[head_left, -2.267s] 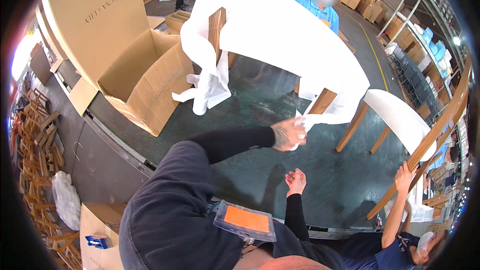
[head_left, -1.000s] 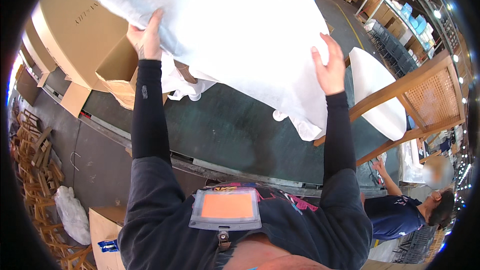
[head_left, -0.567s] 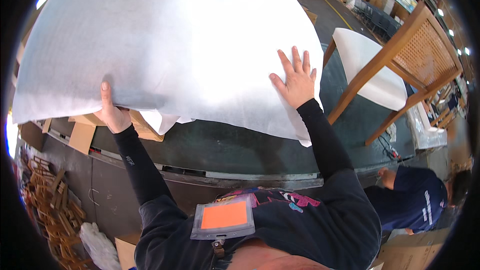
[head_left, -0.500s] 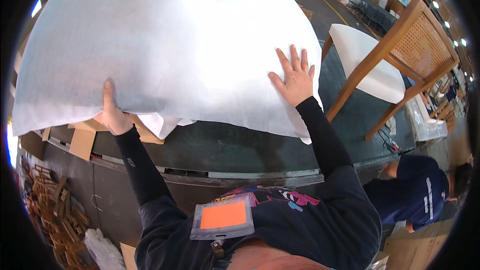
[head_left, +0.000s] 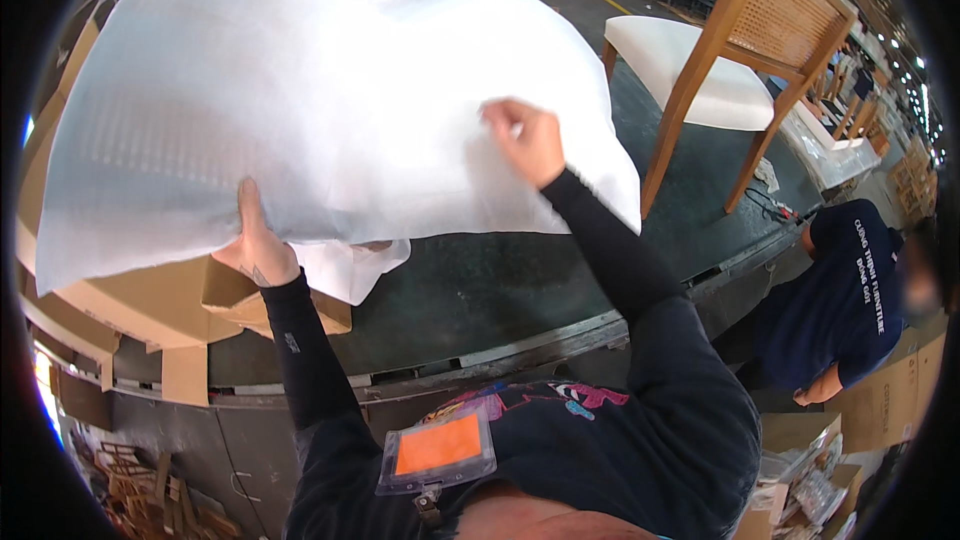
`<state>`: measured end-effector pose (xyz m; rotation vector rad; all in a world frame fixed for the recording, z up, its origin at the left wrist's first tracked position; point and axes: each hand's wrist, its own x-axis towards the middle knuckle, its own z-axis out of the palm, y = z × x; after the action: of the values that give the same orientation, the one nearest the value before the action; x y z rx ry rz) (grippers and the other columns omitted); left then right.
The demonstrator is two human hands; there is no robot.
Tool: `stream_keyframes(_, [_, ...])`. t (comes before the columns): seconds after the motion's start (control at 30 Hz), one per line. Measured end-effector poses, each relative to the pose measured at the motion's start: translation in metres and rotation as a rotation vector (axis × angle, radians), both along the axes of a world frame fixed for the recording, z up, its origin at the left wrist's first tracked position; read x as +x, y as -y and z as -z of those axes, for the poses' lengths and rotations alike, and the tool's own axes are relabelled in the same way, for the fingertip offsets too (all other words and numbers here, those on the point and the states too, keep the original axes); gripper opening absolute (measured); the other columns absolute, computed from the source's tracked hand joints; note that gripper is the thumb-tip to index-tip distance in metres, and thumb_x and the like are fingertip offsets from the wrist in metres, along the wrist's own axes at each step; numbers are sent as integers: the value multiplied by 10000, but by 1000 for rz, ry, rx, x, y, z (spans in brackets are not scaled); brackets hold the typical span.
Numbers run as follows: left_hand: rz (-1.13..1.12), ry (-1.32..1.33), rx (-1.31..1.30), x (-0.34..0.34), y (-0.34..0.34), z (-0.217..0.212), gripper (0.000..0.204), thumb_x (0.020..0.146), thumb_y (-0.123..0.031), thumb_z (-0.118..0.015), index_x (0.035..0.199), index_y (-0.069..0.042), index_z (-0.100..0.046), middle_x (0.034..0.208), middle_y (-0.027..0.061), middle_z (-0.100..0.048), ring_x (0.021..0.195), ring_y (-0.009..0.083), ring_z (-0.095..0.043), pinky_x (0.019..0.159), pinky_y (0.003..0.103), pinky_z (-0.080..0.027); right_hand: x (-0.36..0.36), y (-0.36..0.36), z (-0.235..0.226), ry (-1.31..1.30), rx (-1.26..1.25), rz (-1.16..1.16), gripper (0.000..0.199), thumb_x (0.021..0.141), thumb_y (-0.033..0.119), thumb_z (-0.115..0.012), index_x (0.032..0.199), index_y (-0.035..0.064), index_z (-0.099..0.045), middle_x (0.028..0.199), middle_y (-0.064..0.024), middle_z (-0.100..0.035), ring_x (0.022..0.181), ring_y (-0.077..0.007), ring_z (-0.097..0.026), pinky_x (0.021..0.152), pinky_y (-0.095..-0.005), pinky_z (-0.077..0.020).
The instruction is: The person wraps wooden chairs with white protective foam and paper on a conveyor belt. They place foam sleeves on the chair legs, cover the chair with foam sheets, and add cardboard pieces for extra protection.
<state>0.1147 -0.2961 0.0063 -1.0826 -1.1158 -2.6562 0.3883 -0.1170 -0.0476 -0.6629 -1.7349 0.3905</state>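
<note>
A large white sheet of thin, cloth-like wrapping (head_left: 400, 110) spreads before me and covers what lies under it. My left hand (head_left: 256, 248) grips its near edge, thumb on top and fingers hidden beneath. Above the sheet's right half is my right hand (head_left: 530, 143), its fingers curled toward the thumb with nothing visible in them; a shadow falls on the white surface beside it. From under the near edge a loose white flap (head_left: 350, 268) hangs out, next to an opened brown carton (head_left: 275, 305).
A wooden chair (head_left: 690, 90) with a cane back and white seat stands on the dark green tabletop (head_left: 480, 285), right. Lower right is a co-worker in a navy shirt (head_left: 835, 290), near cartons (head_left: 890, 390). Wooden parts (head_left: 150, 490) are piled on the floor at lower left.
My right hand has lifted from lying flat and spread on the sheet and has curled, moving left. My left hand keeps its grip. The view has shifted, showing more carton at left.
</note>
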Motion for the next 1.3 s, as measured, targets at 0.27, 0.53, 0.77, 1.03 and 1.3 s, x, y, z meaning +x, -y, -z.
stream_keyframes(0.27, [-53, 38, 79, -1, 0, 17, 641, 860, 82, -688, 1431, 14, -404, 1406, 189, -505, 1198, 266, -557, 1034, 419, -496, 8, -149, -63, 400, -194, 657, 456, 811, 454, -766, 1142, 147, -702, 1252, -125, -572, 1232, -352, -473, 988, -525, -405])
stream_keyframes(0.53, [-114, 45, 93, 1, -16, 5, 557, 859, 39, -703, 1364, 53, -467, 1338, 200, -556, 1160, 275, -589, 1012, 424, -517, 17, -229, -63, 462, -85, 847, 427, 864, 376, -720, 1186, 103, -652, 1257, -127, -553, 1174, -341, -503, 990, -543, -369])
stream_keyframes(0.77, [-80, 61, 54, -21, -35, 0, 661, 848, 37, -724, 1428, 2, -410, 1405, 181, -501, 1182, 256, -564, 1027, 389, -496, 41, -231, -103, 136, 229, 471, 466, 920, 401, -658, 1295, 145, -556, 1361, -125, -535, 1214, -392, -517, 979, -543, -419])
stream_keyframes(1.03, [-32, 52, -12, -32, -52, -17, 432, 830, 10, -738, 1222, 92, -576, 1233, 184, -626, 1066, 242, -629, 951, 371, -528, -34, -110, -31, 955, 119, 166, 689, 954, 700, -354, 1530, 321, -363, 1626, -181, -229, 1505, -420, -166, 1137, -719, -114])
stream_keyframes(1.3, [-38, -9, -31, -42, -43, -19, 450, 821, 18, -743, 1239, 71, -583, 1256, 187, -633, 1069, 267, -642, 923, 407, -550, -52, -110, -23, 942, 76, 269, 648, 986, 660, -307, 1533, 317, -358, 1629, -95, -273, 1510, -358, -202, 1175, -650, -137])
